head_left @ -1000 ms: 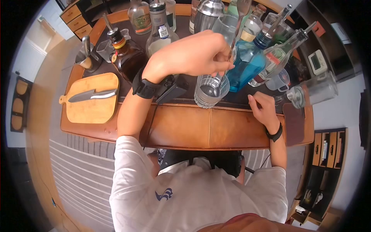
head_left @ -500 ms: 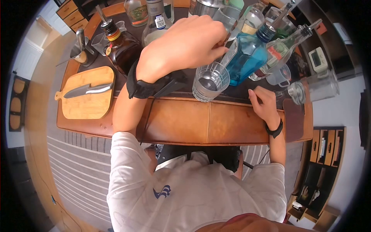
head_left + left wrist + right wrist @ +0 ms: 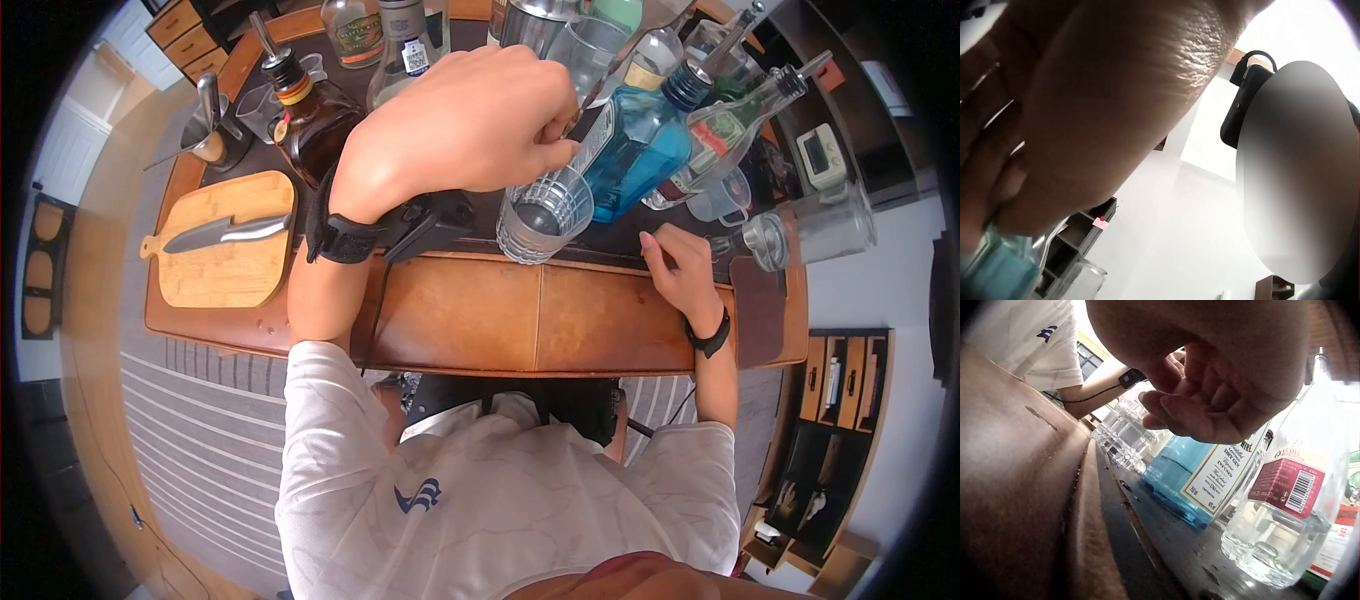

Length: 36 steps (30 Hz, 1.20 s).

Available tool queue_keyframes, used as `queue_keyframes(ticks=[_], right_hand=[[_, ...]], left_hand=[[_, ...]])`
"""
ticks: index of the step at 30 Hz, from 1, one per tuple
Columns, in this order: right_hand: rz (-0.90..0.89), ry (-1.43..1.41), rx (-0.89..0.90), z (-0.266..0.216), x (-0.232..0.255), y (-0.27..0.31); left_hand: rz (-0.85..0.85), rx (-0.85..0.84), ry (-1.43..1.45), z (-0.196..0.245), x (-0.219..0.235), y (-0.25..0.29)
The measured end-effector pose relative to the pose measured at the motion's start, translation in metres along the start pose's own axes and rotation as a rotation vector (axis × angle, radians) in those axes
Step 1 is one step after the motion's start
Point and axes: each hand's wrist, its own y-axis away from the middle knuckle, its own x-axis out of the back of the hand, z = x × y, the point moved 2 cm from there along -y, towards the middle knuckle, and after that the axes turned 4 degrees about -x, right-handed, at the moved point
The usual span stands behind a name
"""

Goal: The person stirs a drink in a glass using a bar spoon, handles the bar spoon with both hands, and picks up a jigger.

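Observation:
My left hand (image 3: pixel 465 125) is over a cut-glass tumbler (image 3: pixel 540 232), pinching the thin twisted stem of a bar spoon (image 3: pixel 612 72). The stem leans up and to the right, past the blue gin bottle (image 3: pixel 640 150); the hand covers its lower part. Little shows in the left wrist view beyond the underside of that hand and a piece of the blue bottle. By the table's front edge, my right hand (image 3: pixel 682 272) rests with loosely curled fingers and nothing in them. It is right of the tumbler and in front of the blue bottle.
A cutting board (image 3: pixel 228 275) with a knife (image 3: pixel 228 233) lies at left, near a dark brown bottle (image 3: pixel 318 125). Clear bottles with pour spouts, a shaker (image 3: pixel 535 25) and a tall glass (image 3: pixel 585 55) crowd the back. A small plastic jug (image 3: pixel 722 195) and glass jar (image 3: pixel 825 228) stand at right.
My left hand has shifted a little left over the tumbler, and the spoon's stem now leans further right. The right hand stays in its place. The head view has tilted slightly.

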Motion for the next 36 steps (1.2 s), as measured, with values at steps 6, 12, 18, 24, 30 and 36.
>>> queue_keyframes(ticks=[6,12,18,24,30,36], right_hand=[[-0.006,0.003,-0.009,0.001,0.000,0.001],[-0.002,0.002,-0.007,0.002,-0.001,0.001],[-0.011,0.003,-0.013,0.001,-0.001,0.000],[-0.019,-0.006,-0.023,0.000,0.000,0.000],[-0.023,-0.009,-0.019,-0.001,0.002,0.000],[-0.022,-0.007,-0.014,0.000,0.001,0.000]], left_hand=[[-0.025,0.021,0.046,0.001,0.003,0.000],[-0.058,0.007,0.129,-0.001,0.003,-0.002],[-0.092,-0.050,0.204,0.000,-0.001,-0.010],[-0.100,-0.004,0.397,-0.003,-0.014,-0.018],[-0.043,0.039,0.368,-0.004,-0.020,-0.023],[0.127,-0.033,0.285,-0.013,-0.033,-0.027]])
